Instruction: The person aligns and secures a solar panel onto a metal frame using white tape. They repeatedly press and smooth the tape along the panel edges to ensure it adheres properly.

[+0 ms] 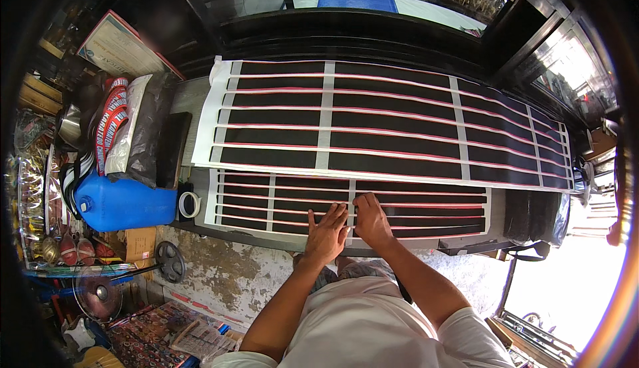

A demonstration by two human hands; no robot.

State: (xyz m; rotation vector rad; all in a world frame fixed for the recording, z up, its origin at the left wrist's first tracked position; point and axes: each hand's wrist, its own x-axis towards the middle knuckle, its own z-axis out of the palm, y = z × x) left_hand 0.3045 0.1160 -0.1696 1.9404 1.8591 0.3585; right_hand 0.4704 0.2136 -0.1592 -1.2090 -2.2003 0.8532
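Observation:
A white sheet with long black bands edged in red and white lies on the bench before me. Pale translucent tape strips cross its bands. My left hand rests flat on this sheet, fingers stretched out, just left of the middle tape strip. Beside it, my right hand is closed, its fingertips bent down at that strip's right edge. Whatever those fingers may pinch is hidden. Beyond both hands a larger banded sheet, also crossed with tape, overlaps the far side of the nearer one.
A tape roll stands at the bench's left end by a blue jug. Printed red ribbons and plastic-wrapped goods lie behind the jug. A dark wrapped bundle sits at the right end. Below left is a fan.

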